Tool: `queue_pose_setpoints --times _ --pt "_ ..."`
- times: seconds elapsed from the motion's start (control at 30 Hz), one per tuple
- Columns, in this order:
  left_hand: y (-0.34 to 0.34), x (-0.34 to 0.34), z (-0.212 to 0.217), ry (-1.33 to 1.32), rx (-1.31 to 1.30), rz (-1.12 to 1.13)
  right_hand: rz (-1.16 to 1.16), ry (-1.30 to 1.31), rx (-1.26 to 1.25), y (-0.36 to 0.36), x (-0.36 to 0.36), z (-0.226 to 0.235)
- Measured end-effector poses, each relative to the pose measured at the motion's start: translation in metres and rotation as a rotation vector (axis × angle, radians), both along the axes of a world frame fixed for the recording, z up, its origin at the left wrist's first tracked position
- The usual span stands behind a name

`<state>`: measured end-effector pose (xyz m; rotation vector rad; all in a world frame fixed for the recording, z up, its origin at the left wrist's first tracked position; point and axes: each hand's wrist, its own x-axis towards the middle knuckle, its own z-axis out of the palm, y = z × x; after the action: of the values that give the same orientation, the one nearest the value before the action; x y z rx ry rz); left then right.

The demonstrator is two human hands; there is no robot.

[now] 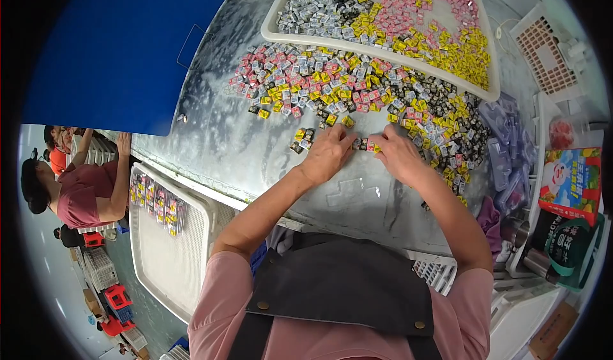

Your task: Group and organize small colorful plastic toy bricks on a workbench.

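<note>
My left hand [327, 154] and my right hand [398, 152] face each other low over the table, fingers closed on the two ends of a short row of small block-shaped pieces [364, 144] in black and pink. Just in front of me lies a transparent plastic tray [341, 196], flat on the tabletop. A small cluster of black, white and yellow pieces [301, 140] sits to the left of my left hand. Beyond both hands spreads a loose heap of pink, yellow, black and white pieces [313, 82], which continues down past my right hand.
A large white tray [383, 55] of color-grouped pieces stands at the back. Purple-tinted transparent plastic trays [507, 149] pile up at right, near a colorful box [570, 180]. A blue panel [108, 53] covers the far left. Below it, a white tray [169, 264] holds filled packs; a co-worker [83, 191] is nearby.
</note>
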<state>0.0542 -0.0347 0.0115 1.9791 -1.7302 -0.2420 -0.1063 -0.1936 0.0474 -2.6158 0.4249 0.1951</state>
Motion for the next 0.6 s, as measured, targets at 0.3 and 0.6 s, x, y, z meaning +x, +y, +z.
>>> queue_pose_setpoints --times 0.3,0.6 --pt "0.004 0.001 0.003 0.087 0.048 -0.034 -0.123 -0.073 0.068 0.01 -0.002 -0.013" --pt "0.009 -0.001 0.017 0.203 0.107 -0.024 -0.086 -0.088 0.049 0.005 -0.004 -0.015"
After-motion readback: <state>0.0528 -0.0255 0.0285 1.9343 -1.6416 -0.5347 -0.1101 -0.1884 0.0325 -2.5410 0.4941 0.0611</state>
